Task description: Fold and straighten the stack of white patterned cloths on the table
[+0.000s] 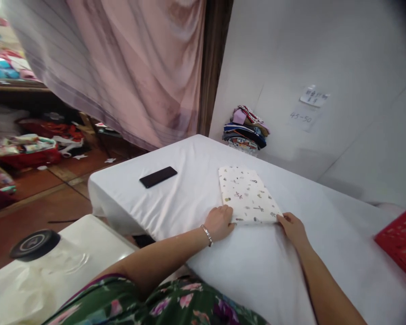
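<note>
A white cloth (245, 192) with a small scattered print lies folded into a neat rectangle on the white-covered table (186, 180). My left hand (219, 222), with a silver bracelet at its wrist, has its fingers curled over the near left corner and the thumb along the near edge. At the near right corner, my right hand (292, 227) pinches the cloth between thumb and fingers. The cloth lies flat between the two hands. What kind of fabric article it is cannot be made out.
A black phone (158, 177) lies on the table to the left. Folded clothes (245, 128) are stacked by the wall, and a red plastic basket (401, 239) stands at the right edge. Lower left, a black round object (35, 244) rests on a white surface. A pink curtain (149, 67) hangs behind.
</note>
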A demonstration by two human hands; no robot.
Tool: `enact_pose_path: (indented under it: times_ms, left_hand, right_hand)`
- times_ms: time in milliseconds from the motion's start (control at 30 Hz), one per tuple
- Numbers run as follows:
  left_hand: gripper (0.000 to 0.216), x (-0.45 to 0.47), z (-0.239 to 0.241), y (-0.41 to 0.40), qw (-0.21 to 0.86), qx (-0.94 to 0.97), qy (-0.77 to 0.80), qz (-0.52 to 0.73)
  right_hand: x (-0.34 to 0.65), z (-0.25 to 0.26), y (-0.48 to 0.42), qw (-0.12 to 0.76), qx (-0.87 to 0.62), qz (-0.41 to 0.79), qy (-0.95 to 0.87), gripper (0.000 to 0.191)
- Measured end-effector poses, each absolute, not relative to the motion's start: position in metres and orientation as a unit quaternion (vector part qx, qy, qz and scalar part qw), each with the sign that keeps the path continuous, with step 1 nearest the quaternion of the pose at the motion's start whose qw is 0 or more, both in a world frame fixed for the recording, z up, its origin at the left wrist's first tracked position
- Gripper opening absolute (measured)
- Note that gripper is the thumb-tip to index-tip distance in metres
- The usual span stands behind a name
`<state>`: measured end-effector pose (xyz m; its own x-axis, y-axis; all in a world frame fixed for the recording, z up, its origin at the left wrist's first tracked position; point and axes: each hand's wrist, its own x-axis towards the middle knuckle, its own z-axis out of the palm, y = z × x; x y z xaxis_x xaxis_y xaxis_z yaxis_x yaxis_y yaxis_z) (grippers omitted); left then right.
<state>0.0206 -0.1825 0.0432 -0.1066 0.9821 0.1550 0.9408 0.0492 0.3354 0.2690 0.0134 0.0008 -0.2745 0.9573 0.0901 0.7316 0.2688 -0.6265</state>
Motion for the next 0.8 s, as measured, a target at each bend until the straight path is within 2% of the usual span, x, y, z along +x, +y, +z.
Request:
enact_pose_path:
  times_ms: [133, 200, 300, 400, 500, 633, 700, 800]
  left_hand:
    - [0.030, -0.002, 0.052, -0.177, 0.161, 0.666, 0.698, 0.209]
    - [0.029, -0.014, 0.050, -0.168, 0.136, 0.657, 0.697, 0.252]
    - [0.025, -0.027, 0.044, -0.149, 0.058, 0.667, 0.683, 0.292]
    - [0.021, -0.034, 0.041, -0.129, 0.052, 0.679, 0.677, 0.279]
    - [0.016, -0.041, 0.045, -0.115, 0.096, 0.671, 0.683, 0.272]
    - [0.015, -0.062, 0.055, -0.095, 0.134, 0.604, 0.725, 0.304]
    - [0.016, -0.078, 0.057, -0.081, 0.131, 0.553, 0.752, 0.333]
    - [0.030, -0.102, 0.056, -0.054, 0.130, 0.510, 0.774, 0.352]
  right_hand:
    - [0.267, 0.016, 0.015, 0.161, -0.575, 0.192, -0.779, 0.040]
    - [0.260, 0.032, 0.011, 0.140, -0.569, 0.147, -0.797, 0.040]
    - [0.233, 0.060, -0.010, 0.179, -0.513, 0.093, -0.834, 0.044]
    - [0.193, 0.075, -0.037, 0.197, -0.426, 0.093, -0.878, 0.048]
    - [0.163, 0.065, -0.049, 0.145, -0.385, 0.085, -0.908, 0.054]
    - [0.157, 0.033, -0.039, 0.055, -0.401, 0.060, -0.912, 0.061]
    - [0.162, 0.021, -0.033, 0.042, -0.405, 0.051, -0.912, 0.062]
    - [0.165, 0.015, -0.030, 0.044, -0.399, 0.042, -0.915, 0.062]
